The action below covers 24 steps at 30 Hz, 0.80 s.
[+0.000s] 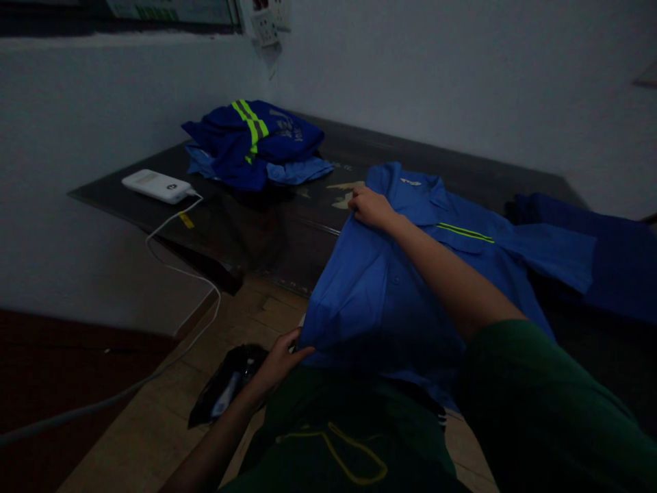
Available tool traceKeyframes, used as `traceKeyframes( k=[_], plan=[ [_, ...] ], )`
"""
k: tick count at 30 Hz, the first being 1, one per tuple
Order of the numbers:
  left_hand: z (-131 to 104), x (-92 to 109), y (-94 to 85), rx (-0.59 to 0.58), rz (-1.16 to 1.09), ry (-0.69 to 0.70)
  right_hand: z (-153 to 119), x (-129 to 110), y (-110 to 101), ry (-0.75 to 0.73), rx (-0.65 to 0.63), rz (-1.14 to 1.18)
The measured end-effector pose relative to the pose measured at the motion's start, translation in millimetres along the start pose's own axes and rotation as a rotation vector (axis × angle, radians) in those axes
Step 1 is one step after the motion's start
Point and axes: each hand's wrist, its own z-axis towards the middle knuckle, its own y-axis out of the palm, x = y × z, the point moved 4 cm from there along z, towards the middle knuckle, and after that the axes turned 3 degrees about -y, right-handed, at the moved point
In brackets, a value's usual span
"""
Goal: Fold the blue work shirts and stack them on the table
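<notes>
A blue short-sleeved shirt (pixel 410 274) with a thin yellow-green stripe lies spread over the front of the dark table, its lower part hanging towards my body. My left hand (pixel 281 356) pinches the shirt's lower left corner, past the table's front edge. Farther up, my right hand (pixel 370 207) is closed on the shirt's left side near the collar, the forearm crossing over the chest. Between both hands the cloth is stretched along its left edge.
On the dark table (pixel 287 236), a pile of blue clothes (pixel 287 137) lies at the back left, beside a white power bank (pixel 157 186) with a trailing cable. Darker blue cloth (pixel 621 260) is at the right. A black bag (pixel 228 387) sits on the floor.
</notes>
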Motion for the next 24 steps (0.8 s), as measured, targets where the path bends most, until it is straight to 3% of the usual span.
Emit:
traceKeyframes(
  k=[2,4,8,12,18,21,24],
  plan=[
    [0.4,8.5,5.5,-0.117,-0.022,0.004,-3.6,-3.0,0.7,0.008,0.0,0.008],
    [0.9,19.9,8.2,-0.141,-0.066,0.025,-5.4,-3.8,1.7,0.016,-0.007,0.01],
    [6.3,41.1,10.4,-0.015,-0.122,0.065,-5.6,0.9,5.9,0.046,-0.012,0.051],
    [6.7,49.7,7.9,0.128,-0.079,0.03,-6.4,7.5,13.1,0.054,0.01,0.106],
    [0.2,22.5,-1.4,0.153,-0.091,-0.02,-13.6,6.9,22.2,0.019,0.124,0.161],
    [2.2,9.0,-4.7,0.164,-0.034,0.034,-17.4,4.3,20.1,0.031,0.183,0.206],
    [-0.1,13.2,-8.6,0.369,0.125,0.235,-23.7,7.0,7.8,0.039,0.258,0.28]
  ],
)
